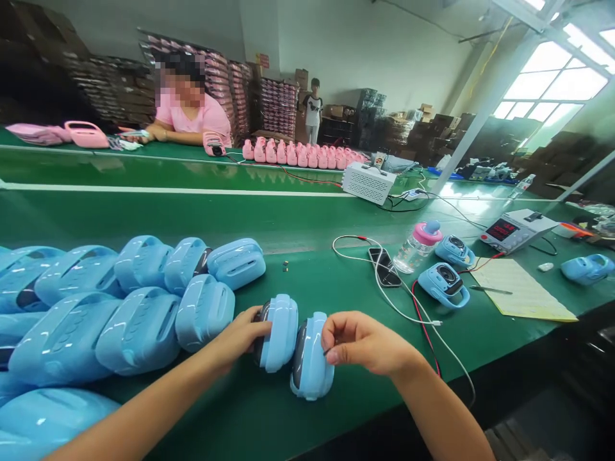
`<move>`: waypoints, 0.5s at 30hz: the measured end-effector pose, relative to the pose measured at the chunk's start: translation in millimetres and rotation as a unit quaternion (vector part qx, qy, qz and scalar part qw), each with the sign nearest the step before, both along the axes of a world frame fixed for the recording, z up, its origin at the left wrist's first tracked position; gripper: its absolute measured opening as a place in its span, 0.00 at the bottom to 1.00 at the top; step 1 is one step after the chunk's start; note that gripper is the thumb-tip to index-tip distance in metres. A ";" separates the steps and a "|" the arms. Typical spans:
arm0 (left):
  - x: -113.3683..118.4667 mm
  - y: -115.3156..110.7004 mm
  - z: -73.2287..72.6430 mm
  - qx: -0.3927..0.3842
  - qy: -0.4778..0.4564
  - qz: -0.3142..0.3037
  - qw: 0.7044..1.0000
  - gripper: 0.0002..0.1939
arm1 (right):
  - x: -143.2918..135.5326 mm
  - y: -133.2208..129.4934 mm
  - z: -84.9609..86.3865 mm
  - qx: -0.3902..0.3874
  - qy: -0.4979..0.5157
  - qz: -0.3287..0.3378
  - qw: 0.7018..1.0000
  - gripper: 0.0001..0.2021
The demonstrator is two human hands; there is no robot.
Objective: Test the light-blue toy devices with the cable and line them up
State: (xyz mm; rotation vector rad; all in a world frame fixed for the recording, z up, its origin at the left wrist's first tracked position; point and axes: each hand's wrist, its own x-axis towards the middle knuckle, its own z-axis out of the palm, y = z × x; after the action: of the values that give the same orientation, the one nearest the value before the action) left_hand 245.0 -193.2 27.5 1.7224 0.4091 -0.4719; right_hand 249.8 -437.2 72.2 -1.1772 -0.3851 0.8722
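Two blue casings stand on edge side by side on the green tabletop [298,262] between the hands: left hand [240,336] curled around the left casing [278,333], right hand [362,339] pinching the right casing [312,358] at its near rim.

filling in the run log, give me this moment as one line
left hand: on blue casing | right hand: pinching second blue casing | surface: green bench | left of hands: blue casing pile

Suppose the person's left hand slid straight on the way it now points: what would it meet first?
The left hand points right and already touches a blue shell; beyond it, probably the second blue shell under the right hand.
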 end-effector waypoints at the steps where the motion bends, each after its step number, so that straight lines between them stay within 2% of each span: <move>1: 2.7 0.0 -2.5 -0.007 0.004 -0.002 1.000 0.34 | -4.0 3.0 -4.1 0.010 0.006 -0.032 0.999 0.19; 4: 8.5 0.1 -10.2 -0.022 0.023 0.002 0.999 0.34 | -11.9 12.4 -8.3 0.062 0.021 -0.140 0.988 0.22; 6: 9.6 -1.7 -13.0 -0.031 0.033 0.002 0.999 0.34 | -13.0 13.8 -3.9 0.086 0.019 -0.174 0.981 0.23; 12: 2.6 -24.5 -9.0 -0.072 0.056 -0.069 0.993 0.34 | 8.5 -5.7 14.6 0.079 -0.056 -0.178 0.979 0.21; 15: -1.0 -38.5 -9.0 -0.048 0.065 -0.100 0.992 0.38 | 21.9 -15.6 16.2 0.041 -0.087 -0.164 0.982 0.21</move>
State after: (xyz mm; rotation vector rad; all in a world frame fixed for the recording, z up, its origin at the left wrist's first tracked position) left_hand 244.0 -231.7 18.6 1.6517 0.3031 -0.7402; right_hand 271.7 -452.8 88.4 -1.2025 -0.3516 0.4651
